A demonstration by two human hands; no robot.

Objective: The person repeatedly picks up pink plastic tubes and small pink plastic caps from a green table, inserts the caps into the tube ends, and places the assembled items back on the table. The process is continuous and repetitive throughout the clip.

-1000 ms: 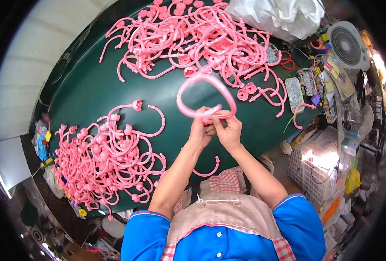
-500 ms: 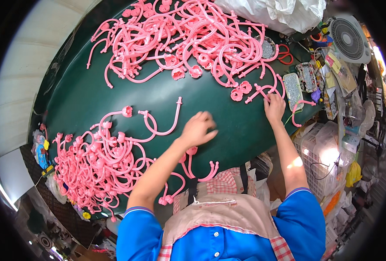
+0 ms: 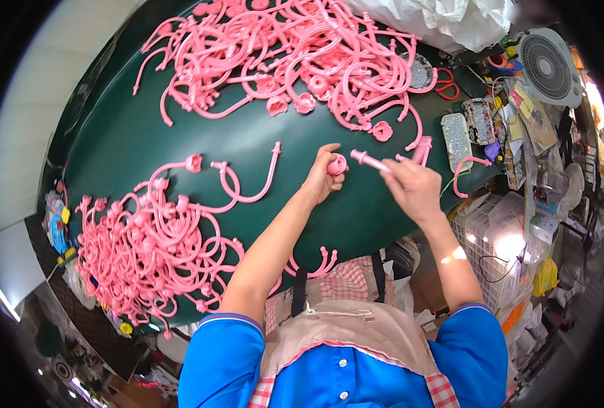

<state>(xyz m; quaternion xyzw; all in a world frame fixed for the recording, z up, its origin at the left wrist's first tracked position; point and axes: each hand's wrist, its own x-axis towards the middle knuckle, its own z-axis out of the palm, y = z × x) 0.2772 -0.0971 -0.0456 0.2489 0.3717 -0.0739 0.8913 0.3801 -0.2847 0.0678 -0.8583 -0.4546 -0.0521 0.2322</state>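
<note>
Over the middle of the dark green table (image 3: 295,224), my left hand (image 3: 321,178) is closed round a pink flower-shaped cup (image 3: 338,164). To its right, my right hand (image 3: 416,190) grips a curved pink plastic arm (image 3: 370,161), its plug-like end pointing left toward the cup. A small gap lies between cup and arm. The curve of the arm rises behind my right fingers. A large heap of pink curved arms and flower cups (image 3: 295,61) covers the far side. A second heap (image 3: 152,245) of curved arms with cups lies at the near left.
Red-handled scissors (image 3: 446,84) lie at the far right, near an oblong tray of small silvery bits (image 3: 457,141). One loose curved arm (image 3: 462,175) sits at the right edge. Beyond are a grey fan (image 3: 548,64) and a white plastic basket (image 3: 482,234). A white sack (image 3: 451,24) rests at the back.
My left hand has moved up and right and now holds a flower cup. My right hand has come nearer and left from the far heap with a curved arm.
</note>
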